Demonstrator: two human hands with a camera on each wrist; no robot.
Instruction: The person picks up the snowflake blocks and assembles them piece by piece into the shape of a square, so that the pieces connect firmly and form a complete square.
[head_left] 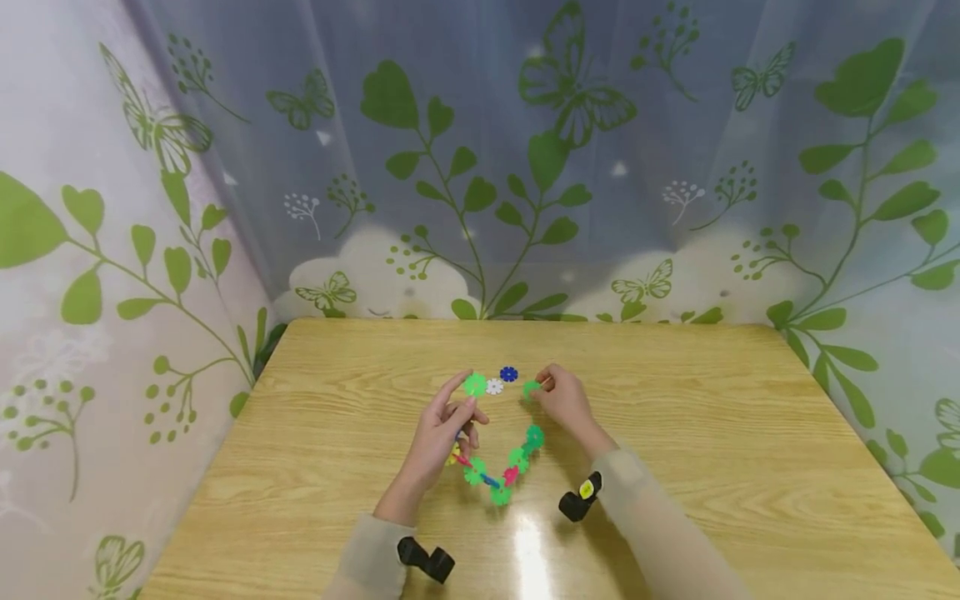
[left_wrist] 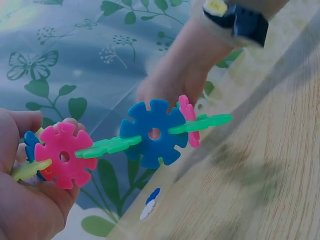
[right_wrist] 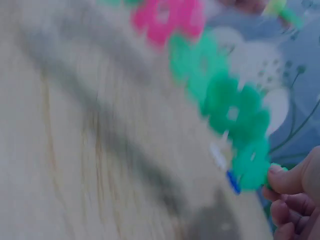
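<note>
A chain of plastic snowflake discs [head_left: 500, 494], notched and slotted into one another, hangs in a curve between my two hands. My left hand [head_left: 435, 433] grips one end, with a light green disc [head_left: 475, 384] at its thumb and index finger. In the left wrist view, a pink disc [left_wrist: 64, 156] sits beside that palm, followed by a blue disc [left_wrist: 154, 133]. My right hand [head_left: 566, 402] pinches a green disc [head_left: 531, 388] at the other end between thumb and fingertips. Darker green discs [right_wrist: 237, 112] run up from it in the right wrist view.
A white disc [head_left: 493, 386] and a dark blue disc [head_left: 508, 374] lie on the wooden table [head_left: 337, 400] beyond the chain. A curtain [head_left: 480, 167] printed with leaves and butterflies hangs behind the table's far edge. Each wrist wears a black camera [head_left: 426, 559].
</note>
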